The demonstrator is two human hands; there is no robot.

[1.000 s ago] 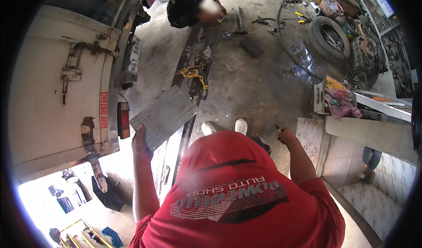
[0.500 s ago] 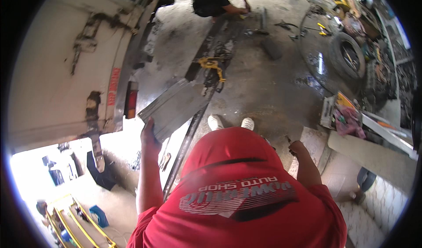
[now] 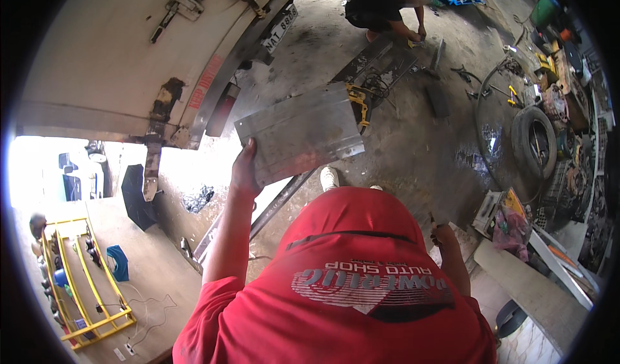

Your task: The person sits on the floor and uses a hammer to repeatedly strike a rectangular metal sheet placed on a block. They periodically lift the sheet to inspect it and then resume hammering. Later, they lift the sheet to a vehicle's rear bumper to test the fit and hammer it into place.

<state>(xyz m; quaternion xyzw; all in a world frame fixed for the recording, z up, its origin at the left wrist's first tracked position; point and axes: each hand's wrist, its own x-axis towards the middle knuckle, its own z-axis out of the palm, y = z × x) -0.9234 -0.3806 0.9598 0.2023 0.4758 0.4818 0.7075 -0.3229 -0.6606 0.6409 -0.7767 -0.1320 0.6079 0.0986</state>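
My left hand point(image 3: 245, 168) grips the near left edge of a bent grey metal sheet point(image 3: 300, 128), thumb on top. The sheet is held up above the floor, tilted, with folded ridges along its right side. Low at my right side, my right hand point(image 3: 444, 236) is closed around a small thin stick-like piece point(image 3: 432, 218), whose tip pokes up; its kind is too small to make out. Partly behind the sheet, a yellow power tool point(image 3: 359, 104) lies on the floor beside a tangled dark cord point(image 3: 376, 85).
A person point(image 3: 381, 6) crouches ahead, hands at a long dark metal plate point(image 3: 381, 57). To the left stands a white truck body point(image 3: 116, 60). A tire point(image 3: 533, 143), a hose and piled parts line the right. Behind left is a yellow frame point(image 3: 87, 280).
The metal sheet has been raised and turned flatter, swinging rightward with my left hand. My view has turned, so the truck and crouching person sit differently. My right hand stays low at my side.
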